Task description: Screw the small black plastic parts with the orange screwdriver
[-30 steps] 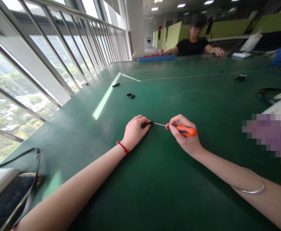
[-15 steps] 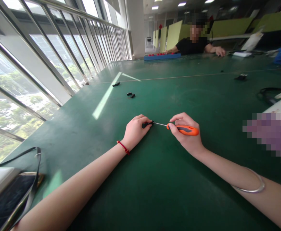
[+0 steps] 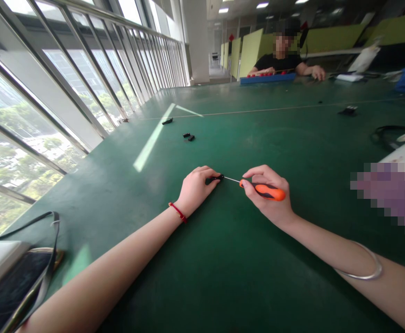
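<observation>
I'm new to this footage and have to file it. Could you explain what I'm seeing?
There is no machine here: a person works bare-handed, and the view comes from a camera on their head, looking forward and down. The left hand pinches a small black part. The right hand holds an orange-and-black screwdriver, its shaft reaching to that part. Other black pieces lie farther out on the green table. Across it sits another person.

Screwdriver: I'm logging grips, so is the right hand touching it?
Touching: the head view shows the right hand holding the screwdriver, with no gap at the thumb.
</observation>
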The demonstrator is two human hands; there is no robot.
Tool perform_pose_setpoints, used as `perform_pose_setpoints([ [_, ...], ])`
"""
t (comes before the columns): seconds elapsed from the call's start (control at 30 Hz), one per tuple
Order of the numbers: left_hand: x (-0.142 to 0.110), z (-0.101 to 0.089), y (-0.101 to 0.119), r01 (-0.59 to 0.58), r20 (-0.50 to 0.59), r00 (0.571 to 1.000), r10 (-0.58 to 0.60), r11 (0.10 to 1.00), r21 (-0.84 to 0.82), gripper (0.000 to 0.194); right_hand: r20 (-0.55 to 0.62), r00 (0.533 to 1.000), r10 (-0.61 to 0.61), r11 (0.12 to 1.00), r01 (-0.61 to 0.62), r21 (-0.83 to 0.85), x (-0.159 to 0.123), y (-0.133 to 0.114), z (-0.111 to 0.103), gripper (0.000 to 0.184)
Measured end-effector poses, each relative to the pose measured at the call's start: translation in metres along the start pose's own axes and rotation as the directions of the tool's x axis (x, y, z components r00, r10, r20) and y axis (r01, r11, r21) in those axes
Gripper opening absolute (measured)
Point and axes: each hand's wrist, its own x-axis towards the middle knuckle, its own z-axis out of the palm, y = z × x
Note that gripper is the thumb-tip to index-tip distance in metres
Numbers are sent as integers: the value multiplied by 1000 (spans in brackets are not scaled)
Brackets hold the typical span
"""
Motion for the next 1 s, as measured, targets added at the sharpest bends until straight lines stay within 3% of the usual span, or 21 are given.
perform_pose_setpoints([
  [0.17,0,1,-1,-35,12,999,35,999,9,16,-80,996,-25,989,36,145,1,0,1,36],
  [0.23,0,1,-1,-53,22,998,53,999,10,17,-68,997,-33,994,39,102,1,0,0,34],
  [0.37,0,1,-1,-62,29,998,62,998,1,18,13,998,-57,997,57,-43,0,-1,-2,10],
  [0.6,-1,1,-1,-75,45,996,75,997,-6,20,-117,990,-74,994,82,66,0,0,0,35],
  [0.77,-1,1,-2,-83,40,996,84,996,-16,21,7,993,-121,989,121,-85,0,-5,-2,8],
  [1.0,-1,1,-2,-84,44,995,84,996,-17,21,-133,984,-116,993,119,13,-1,-1,1,34],
])
